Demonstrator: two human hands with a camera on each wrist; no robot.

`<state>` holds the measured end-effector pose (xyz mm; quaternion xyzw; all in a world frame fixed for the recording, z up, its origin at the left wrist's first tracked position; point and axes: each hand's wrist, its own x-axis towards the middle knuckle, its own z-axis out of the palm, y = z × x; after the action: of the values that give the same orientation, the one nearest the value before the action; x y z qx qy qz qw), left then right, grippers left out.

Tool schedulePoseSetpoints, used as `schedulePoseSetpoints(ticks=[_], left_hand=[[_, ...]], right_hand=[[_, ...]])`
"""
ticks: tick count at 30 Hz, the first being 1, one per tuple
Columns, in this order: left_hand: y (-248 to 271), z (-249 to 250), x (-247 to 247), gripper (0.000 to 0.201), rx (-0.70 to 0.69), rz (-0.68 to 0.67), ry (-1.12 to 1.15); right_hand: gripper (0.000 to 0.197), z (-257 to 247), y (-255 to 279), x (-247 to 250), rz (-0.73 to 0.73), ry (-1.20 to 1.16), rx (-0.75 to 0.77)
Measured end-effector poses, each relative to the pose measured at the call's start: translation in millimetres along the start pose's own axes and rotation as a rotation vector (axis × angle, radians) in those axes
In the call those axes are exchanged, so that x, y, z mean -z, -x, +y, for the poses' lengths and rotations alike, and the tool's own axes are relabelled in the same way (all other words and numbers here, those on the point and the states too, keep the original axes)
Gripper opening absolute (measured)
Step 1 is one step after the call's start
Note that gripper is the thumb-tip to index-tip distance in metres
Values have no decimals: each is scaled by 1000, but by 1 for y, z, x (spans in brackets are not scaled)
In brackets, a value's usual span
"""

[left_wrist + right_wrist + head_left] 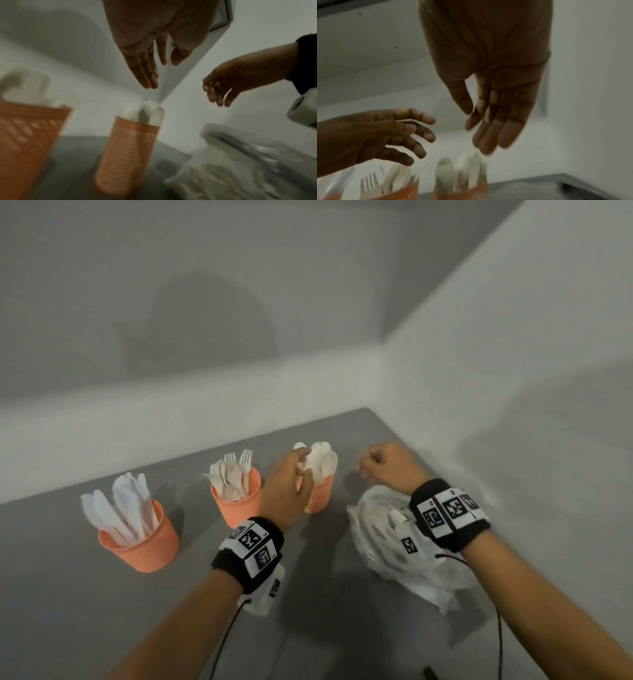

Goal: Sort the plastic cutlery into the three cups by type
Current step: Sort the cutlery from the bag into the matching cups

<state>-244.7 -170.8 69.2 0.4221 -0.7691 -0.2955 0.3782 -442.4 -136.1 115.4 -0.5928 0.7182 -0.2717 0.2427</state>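
Showing no readable writing, wristbands point(251, 551) carry square markers.

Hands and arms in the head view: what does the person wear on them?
Both forearms are bare, without sleeves. Each wrist has a black band carrying white square tags with black printed codes; the right band looks the same. A thin black cable hangs from each band. The hands wear no gloves.

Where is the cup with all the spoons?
In the head view, the orange ribbed plastic cup of white spoons stands rightmost of the three cups, partly behind the left hand, between the orange cup of forks and the clear plastic bag.
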Motion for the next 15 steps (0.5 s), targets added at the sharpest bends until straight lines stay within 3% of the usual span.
schedulePoseSetpoints(ticks=[4, 6, 8, 11, 15], left_hand=[[13, 17, -52, 17, -24, -184, 72], [18, 23, -72, 16, -44, -203, 12], [21, 29, -87, 23, 23, -250, -33], [20, 29, -100, 34, 174, -391, -153], [24, 39, -103, 41, 131, -454, -169]], right_hand=[[25, 41, 38, 9, -257, 259, -287], [22, 57, 51, 5, -335, 457, -351], [17, 73, 60, -2, -372, 535, -382], [43, 91, 65, -18, -374, 601, -348], [32, 104, 61, -41, -262, 577, -332]])
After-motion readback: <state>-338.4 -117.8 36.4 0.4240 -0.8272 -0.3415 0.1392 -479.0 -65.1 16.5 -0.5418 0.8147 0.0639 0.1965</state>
